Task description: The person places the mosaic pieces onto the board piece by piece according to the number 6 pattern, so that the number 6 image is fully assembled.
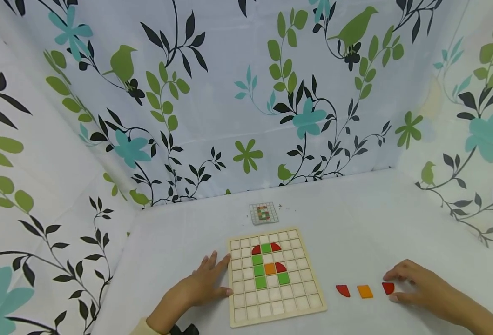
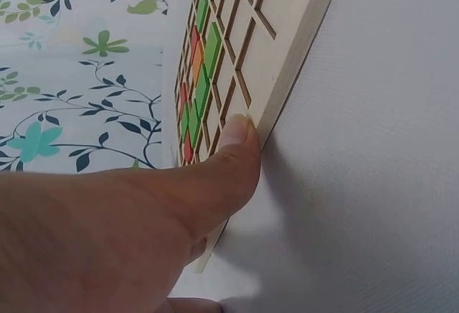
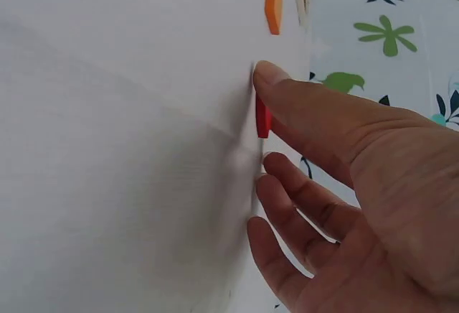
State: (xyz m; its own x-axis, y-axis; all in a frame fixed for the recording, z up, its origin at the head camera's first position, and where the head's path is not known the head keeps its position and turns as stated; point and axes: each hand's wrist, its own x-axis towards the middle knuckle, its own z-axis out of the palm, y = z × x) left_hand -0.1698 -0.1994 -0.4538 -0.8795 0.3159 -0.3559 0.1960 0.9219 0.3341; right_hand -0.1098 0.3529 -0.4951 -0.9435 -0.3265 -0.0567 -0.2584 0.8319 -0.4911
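Observation:
A square wooden grid board (image 1: 239,315) lies on the white table, with several green, red and orange tiles set in its cells. My left hand (image 1: 206,281) rests at the board's left edge, fingers spread; in the left wrist view its thumb (image 2: 237,137) presses on the rim. To the right of the board, my right hand (image 1: 420,286) has its thumb and index finger about a red quarter-circle tile (image 1: 388,288), low at the tabletop. The right wrist view shows this red tile (image 3: 263,118) beside the thumb, with the other fingers loosely curled.
An orange square tile (image 1: 365,291) and another red quarter-circle tile (image 1: 343,291) lie in a row between the board and my right hand. Behind the board is a small card (image 1: 264,213) with a coloured grid pattern. Leaf-and-bird printed cloth (image 1: 212,116) surrounds the table.

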